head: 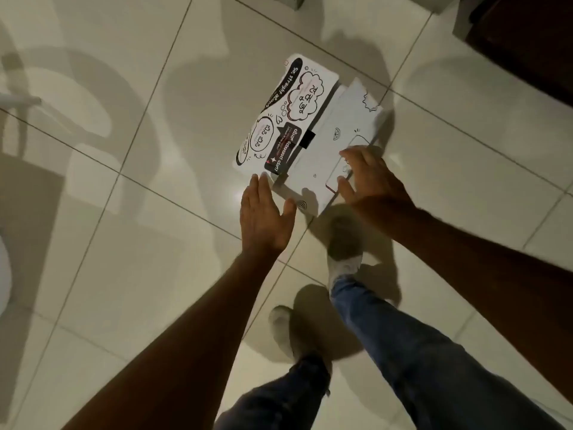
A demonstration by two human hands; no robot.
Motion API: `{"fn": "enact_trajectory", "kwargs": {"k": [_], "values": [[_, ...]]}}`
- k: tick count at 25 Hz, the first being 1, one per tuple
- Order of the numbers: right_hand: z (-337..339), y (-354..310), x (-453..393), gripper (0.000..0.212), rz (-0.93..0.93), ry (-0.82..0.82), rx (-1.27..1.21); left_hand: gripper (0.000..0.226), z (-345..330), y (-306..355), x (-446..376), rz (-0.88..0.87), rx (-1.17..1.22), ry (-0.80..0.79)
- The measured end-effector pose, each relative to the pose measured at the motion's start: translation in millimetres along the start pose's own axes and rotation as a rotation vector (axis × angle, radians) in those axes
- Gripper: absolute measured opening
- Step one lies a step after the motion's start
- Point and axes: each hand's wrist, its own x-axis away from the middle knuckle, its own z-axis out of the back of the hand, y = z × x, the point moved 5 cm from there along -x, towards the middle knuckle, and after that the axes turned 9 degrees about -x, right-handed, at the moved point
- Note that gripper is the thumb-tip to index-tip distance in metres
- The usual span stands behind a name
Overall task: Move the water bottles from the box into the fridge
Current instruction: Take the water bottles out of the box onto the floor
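A pale tiled floor [130,243] fills almost the whole view, crossed by grey grout lines and soft shadows. A dark piece of furniture [527,48] stands at the upper right corner, and a white object juts in at the left edge, too cut off to name. The person stands over the floor in blue jeans [412,346] and pale footwear, one foot set ahead of the other.

Near the middle of the floor lies the box [313,131], a white carton printed with black doodles, speech bubbles and lettering. Its top flaps look shut, held across the seam by a short strip of dark tape [307,138]. No water bottles show, and the fridge is out of sight.

Both bare arms reach down toward the near end of the box. The left hand [265,218] is flat and spread, palm turned inward, fingers straight, near the box's near left corner and gripping nothing. The right hand [370,181] is also spread wide, its fingertips over the right flap; whether they touch the cardboard cannot be told, and it has hold of nothing.

This looks like the very start: getting hold of the box, either to open it or to lift it. The next move probably calls for freeing the taped seam and folding the flaps back before any bottle can come out.
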Motion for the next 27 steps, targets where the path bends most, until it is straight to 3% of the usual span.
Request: {"fn": "enact_trajectory", "kwargs": {"k": [5, 9, 15, 18, 23, 27], "values": [[-34.2, 22.2, -53.5, 0.052, 0.238, 0.077, 0.202, 0.07, -27.1, -18.8, -57.2, -0.093, -0.065, 0.214], [-56.2, 26.2, -88.1, 0.058, 0.382, 0.047, 0.4, 0.069, -35.3, -12.4, -88.0, -0.156, -0.12, 0.325], [-45.0, 19.7, -90.7, 0.044, 0.703, 0.167, 0.462, 0.076, -21.4, -8.9, -116.3, -0.228, -0.191, 0.327], [-30.5, 22.5, -83.8, 0.037, 0.797, 0.229, 0.48, 0.079, -15.4, -10.9, -122.7, -0.331, -0.338, 0.265], [-8.0, 37.8, -43.1, 0.034, 0.813, 0.258, 0.455, 0.077, -10.5, -16.2, -128.4, -0.386, -0.364, 0.266], [8.7, 58.4, -4.2, 0.039, 0.589, 0.291, 0.348, 0.071, 11.3, -6.0, -125.3, -0.319, -0.229, 0.221]]}}
